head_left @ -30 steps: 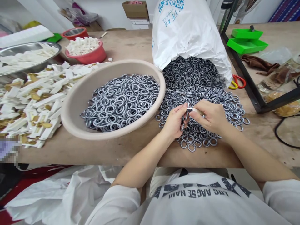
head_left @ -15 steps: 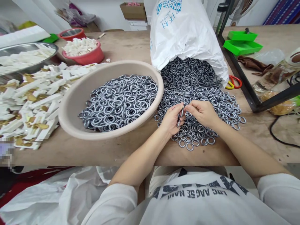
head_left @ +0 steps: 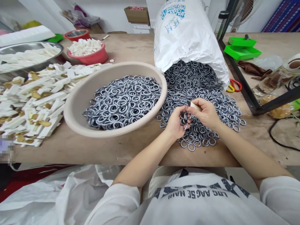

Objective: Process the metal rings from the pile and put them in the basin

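Left hand point(head_left: 175, 124) grip closed on rings point(head_left: 184, 120), right hand point(head_left: 208, 115) pinching pale piece point(head_left: 195, 107); likely ring-working step, next needs steady rings.

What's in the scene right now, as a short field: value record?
left hand: holds several grey rings
right hand: pinches a pale piece with dark tip
basin: grey rings inside
white sack: open mouth, grey rings spread in front
far left: white strips piled, steel bowl
right: scissors, green trays
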The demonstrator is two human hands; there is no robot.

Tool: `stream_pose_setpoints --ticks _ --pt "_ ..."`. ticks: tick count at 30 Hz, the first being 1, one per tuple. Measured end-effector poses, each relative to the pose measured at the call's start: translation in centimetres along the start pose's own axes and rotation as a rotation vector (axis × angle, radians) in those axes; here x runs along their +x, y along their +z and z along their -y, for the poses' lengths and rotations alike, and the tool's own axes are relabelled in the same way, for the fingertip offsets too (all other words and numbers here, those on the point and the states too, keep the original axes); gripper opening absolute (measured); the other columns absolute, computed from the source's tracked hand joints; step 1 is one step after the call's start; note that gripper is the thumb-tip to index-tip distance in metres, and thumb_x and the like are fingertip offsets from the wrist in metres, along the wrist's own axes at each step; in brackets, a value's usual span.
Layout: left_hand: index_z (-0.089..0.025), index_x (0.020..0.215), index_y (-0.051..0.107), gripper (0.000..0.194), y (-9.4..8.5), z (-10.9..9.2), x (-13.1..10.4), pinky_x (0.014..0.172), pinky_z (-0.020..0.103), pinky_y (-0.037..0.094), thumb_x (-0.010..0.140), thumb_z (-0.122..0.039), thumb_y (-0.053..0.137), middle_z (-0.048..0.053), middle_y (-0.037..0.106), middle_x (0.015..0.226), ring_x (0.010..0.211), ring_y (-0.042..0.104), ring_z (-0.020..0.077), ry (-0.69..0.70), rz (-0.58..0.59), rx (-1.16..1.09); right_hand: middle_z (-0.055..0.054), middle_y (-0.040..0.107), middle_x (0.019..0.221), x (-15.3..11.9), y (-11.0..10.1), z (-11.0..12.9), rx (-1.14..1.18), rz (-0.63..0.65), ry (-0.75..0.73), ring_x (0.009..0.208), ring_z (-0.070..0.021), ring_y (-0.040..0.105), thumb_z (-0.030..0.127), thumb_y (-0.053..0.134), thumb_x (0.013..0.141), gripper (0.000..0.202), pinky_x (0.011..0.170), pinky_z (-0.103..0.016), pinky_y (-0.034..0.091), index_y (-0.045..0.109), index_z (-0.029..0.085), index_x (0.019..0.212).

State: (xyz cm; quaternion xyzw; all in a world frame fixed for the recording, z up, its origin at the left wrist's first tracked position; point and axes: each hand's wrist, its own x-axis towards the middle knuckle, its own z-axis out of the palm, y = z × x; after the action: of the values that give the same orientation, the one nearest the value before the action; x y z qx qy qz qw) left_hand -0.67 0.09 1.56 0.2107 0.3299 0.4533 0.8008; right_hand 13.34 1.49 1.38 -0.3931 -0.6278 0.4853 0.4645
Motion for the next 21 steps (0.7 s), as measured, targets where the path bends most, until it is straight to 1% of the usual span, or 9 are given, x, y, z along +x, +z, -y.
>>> stream_pose_setpoints --ticks 3,5,7,8,11,14,16,18,21 --pt "-0.019 0.081 0.053 0.042 -0.1 -0.2 0.0 0.034 0.014 0.02 0.074 -0.053 0.076 -0.006 0.046 0.063 0.044 0.045 0.0043 0.071 -0.022 -0.052 0.002 0.063 0.065 2.0 0.2 -0.1 0.017 0.04 0.037 0.051 -0.0145 0.058 0.061 0.073 0.077 0.04 0.05 -0.029 0.047 0.062 0.023 0.086" --pt "-0.018 0.081 0.054 0.042 -0.3 -0.4 0.2 0.034 0.014 0.02 0.074 -0.051 0.078 -0.006 0.047 0.064 0.045 0.044 0.003 0.114 -0.03 -0.085 0.002 0.059 0.061 4.6 0.1 -0.5 -0.095 0.008 0.011 0.053 -0.0129 0.053 0.064 0.065 0.082 0.043 0.053 -0.028 0.043 0.061 0.021 0.079" --pt "-0.017 0.079 0.054 0.038 -0.6 -0.8 0.3 0.034 0.014 0.021 0.078 -0.047 0.076 -0.005 0.049 0.065 0.045 0.043 0.0023 0.103 -0.06 -0.135 0.002 0.058 0.062 7.8 0.1 -1.2 -0.388 -0.107 -0.032 0.058 -0.0127 0.051 0.059 0.067 0.082 0.041 0.058 -0.027 0.04 0.064 0.019 0.076" --pt "-0.016 0.079 0.055 0.033 -0.7 -1.0 0.4 0.034 0.014 0.021 0.08 -0.044 0.074 -0.005 0.049 0.066 0.045 0.042 0.0022 0.087 -0.075 -0.159 0.0 0.062 0.066 9.3 0.2 -1.6 -0.565 -0.115 -0.035 0.062 -0.0142 0.053 0.054 0.071 0.08 0.036 0.061 -0.028 0.04 0.068 0.018 0.082" --pt "-0.015 0.089 0.062 0.018 -1.2 -1.5 0.5 0.034 0.013 0.022 0.083 -0.031 0.068 -0.005 0.049 0.065 0.045 0.044 0.0026 0.061 -0.069 -0.214 -0.006 0.072 0.087 13.0 1.2 -3.0 -0.962 -0.044 -0.028 0.079 -0.021 0.061 0.047 0.067 0.082 0.03 0.07 -0.031 0.04 0.074 0.02 0.095" --pt "-0.015 0.092 0.063 0.014 -1.5 -1.7 0.5 0.034 0.013 0.022 0.083 -0.025 0.061 -0.005 0.047 0.063 0.048 0.047 0.0043 0.063 -0.052 -0.266 -0.009 0.074 0.097 14.6 2.4 -4.0 -1.138 0.059 0.013 0.085 -0.0245 0.063 0.045 0.066 0.081 0.031 0.071 -0.032 0.04 0.076 0.023 0.099" --pt "-0.015 0.085 0.06 0.012 -1.6 -1.8 0.4 0.033 0.014 0.023 0.085 -0.026 0.057 -0.003 0.049 0.064 0.049 0.05 0.0056 0.05 -0.073 -0.3 -0.009 0.074 0.095 14.8 2.5 -4.1 -1.143 0.073 0.016 0.084 -0.0235 0.063 0.041 0.068 0.079 0.027 0.07 -0.031 0.039 0.076 0.022 0.096" --pt "-0.016 0.08 0.055 0.014 -1.6 -1.9 0.5 0.033 0.014 0.023 0.087 -0.028 0.054 -0.002 0.051 0.066 0.05 0.052 0.0064 0.034 -0.099 -0.318 -0.006 0.072 0.084 14.2 2.0 -3.7 -1.049 0.048 0.003 0.077 -0.0205 0.06 0.038 0.069 0.078 0.023 0.068 -0.031 0.038 0.076 0.019 0.088" --pt "-0.017 0.08 0.052 0.018 -1.5 -1.9 0.7 0.034 0.013 0.024 0.091 -0.031 0.056 -0.002 0.054 0.07 0.05 0.053 0.0052 0.04 -0.144 -0.271 -0.002 0.065 0.069 11.4 0.5 -2.1 -0.705 -0.024 -0.043 0.066 -0.0158 0.054 0.041 0.071 0.079 0.024 0.064 -0.029 0.038 0.073 0.017 0.079"
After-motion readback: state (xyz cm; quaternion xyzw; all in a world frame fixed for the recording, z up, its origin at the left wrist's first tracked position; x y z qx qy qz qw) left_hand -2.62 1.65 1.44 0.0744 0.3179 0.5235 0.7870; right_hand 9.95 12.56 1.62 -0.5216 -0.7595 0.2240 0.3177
